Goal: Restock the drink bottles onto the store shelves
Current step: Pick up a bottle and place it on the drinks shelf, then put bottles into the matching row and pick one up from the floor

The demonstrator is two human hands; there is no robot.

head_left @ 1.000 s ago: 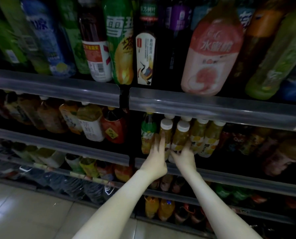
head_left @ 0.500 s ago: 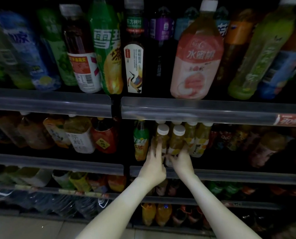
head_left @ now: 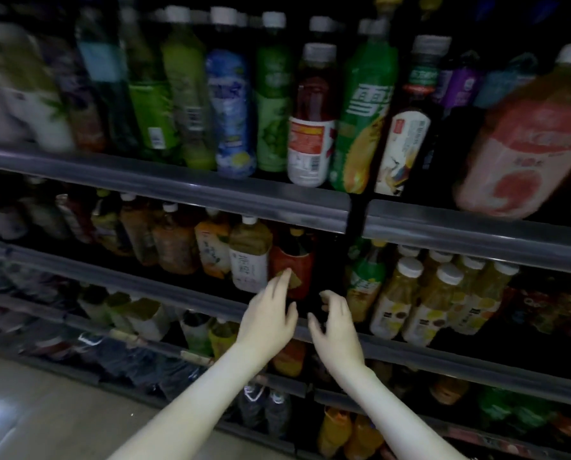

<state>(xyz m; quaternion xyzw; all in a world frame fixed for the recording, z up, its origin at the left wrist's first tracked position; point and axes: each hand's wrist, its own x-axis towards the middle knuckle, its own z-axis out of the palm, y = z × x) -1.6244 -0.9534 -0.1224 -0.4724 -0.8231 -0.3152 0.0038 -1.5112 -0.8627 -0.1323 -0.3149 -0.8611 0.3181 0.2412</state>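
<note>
While both hands hang empty before the middle shelf | left hand open, fingers spread, in front of the red-labelled bottle (touching or not, cannot tell) | right hand half-curled, holding nothing | yellow juice bottles upright on that shelf, just right of the hands.

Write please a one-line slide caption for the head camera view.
Both empty hands, left hand and right hand, hover open before the red-labelled bottle on a dim drinks shelf.
</note>
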